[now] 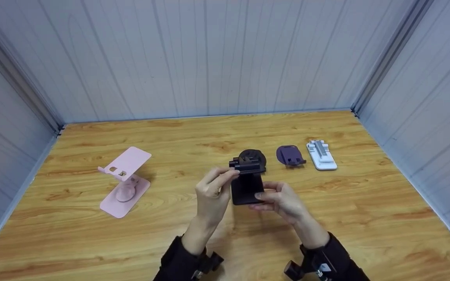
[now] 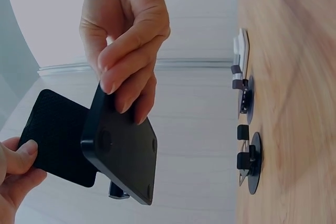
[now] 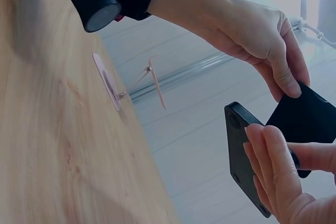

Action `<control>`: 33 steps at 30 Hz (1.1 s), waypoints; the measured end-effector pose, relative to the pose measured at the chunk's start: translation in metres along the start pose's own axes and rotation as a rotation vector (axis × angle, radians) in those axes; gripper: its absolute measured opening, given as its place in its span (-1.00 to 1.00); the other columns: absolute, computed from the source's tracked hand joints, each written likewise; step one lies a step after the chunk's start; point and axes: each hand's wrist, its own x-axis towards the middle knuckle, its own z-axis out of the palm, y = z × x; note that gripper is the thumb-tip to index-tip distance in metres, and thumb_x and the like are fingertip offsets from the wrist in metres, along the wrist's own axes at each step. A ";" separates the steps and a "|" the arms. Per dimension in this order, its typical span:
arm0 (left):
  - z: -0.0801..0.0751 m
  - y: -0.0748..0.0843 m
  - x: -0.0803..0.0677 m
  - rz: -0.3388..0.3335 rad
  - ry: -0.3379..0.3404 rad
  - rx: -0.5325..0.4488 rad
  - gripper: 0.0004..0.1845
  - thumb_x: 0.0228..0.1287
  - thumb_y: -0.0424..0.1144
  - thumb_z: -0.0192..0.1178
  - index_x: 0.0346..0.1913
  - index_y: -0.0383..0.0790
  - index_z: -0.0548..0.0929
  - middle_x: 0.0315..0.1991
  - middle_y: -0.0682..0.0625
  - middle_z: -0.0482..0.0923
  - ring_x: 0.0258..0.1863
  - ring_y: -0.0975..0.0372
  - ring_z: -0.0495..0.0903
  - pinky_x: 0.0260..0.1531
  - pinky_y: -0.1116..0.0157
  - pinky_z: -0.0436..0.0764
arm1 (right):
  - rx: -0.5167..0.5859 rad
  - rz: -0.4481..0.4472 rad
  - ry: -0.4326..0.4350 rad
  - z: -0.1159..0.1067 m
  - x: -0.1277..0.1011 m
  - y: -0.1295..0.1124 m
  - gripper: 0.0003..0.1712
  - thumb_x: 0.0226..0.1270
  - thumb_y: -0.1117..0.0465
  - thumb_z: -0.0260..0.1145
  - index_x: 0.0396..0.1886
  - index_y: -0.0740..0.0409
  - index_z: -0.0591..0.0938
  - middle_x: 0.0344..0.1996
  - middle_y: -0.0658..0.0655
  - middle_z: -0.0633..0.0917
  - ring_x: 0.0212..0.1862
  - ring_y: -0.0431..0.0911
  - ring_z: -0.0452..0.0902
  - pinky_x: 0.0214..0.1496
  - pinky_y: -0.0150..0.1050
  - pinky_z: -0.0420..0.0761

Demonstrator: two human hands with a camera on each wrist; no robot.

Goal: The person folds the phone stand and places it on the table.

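Both hands hold a black folding phone stand (image 1: 247, 183) above the wooden table (image 1: 225, 234). The left hand (image 1: 214, 191) pinches its upper plate; the right hand (image 1: 281, 200) grips the base. It looks light, rigid plastic, hinged, best held by the plate edges.

Head view: the left hand (image 1: 212, 193) and the right hand (image 1: 277, 199) cover the side and lower edges of the folding black plastic phone stand (image 1: 246, 187); its hinge is hidden behind its upper plate. The small round black stand (image 1: 252, 158) behind it is partly masked. Left wrist view: the right hand (image 2: 16, 169) is cut off by the left edge. Right wrist view: the right hand (image 3: 283, 182) runs off the bottom edge; the pink stand (image 3: 113, 85) is too small for detail.
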 end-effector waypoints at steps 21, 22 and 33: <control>0.005 0.002 -0.012 0.077 -0.058 0.044 -0.59 -0.13 -0.92 0.38 -0.29 -0.42 0.80 -0.32 -0.22 0.72 -0.38 0.01 0.76 -0.32 0.31 0.80 | 0.034 -0.022 0.015 -0.006 -0.001 -0.003 -0.46 0.48 0.51 0.17 0.35 0.75 0.36 -0.10 0.20 0.83 -0.18 -0.09 0.88 0.01 -0.32 0.84; 0.006 0.001 -0.013 0.082 -0.061 0.044 -0.59 -0.13 -0.91 0.38 -0.29 -0.42 0.79 -0.32 -0.23 0.71 -0.37 0.00 0.76 -0.31 0.31 0.81 | 0.038 -0.022 0.015 -0.006 -0.001 -0.004 -0.45 0.48 0.51 0.17 0.37 0.75 0.35 -0.10 0.20 0.83 -0.18 -0.09 0.88 0.01 -0.32 0.84; 0.007 -0.001 -0.015 0.143 -0.085 0.057 -0.48 -0.21 -0.95 0.38 -0.20 -0.39 0.76 -0.27 -0.22 0.70 -0.36 0.01 0.76 -0.31 0.29 0.82 | 0.085 -0.032 0.011 -0.010 -0.001 -0.003 -0.48 0.54 0.50 0.13 0.42 0.66 0.42 -0.08 0.19 0.85 -0.16 -0.07 0.89 0.01 -0.33 0.84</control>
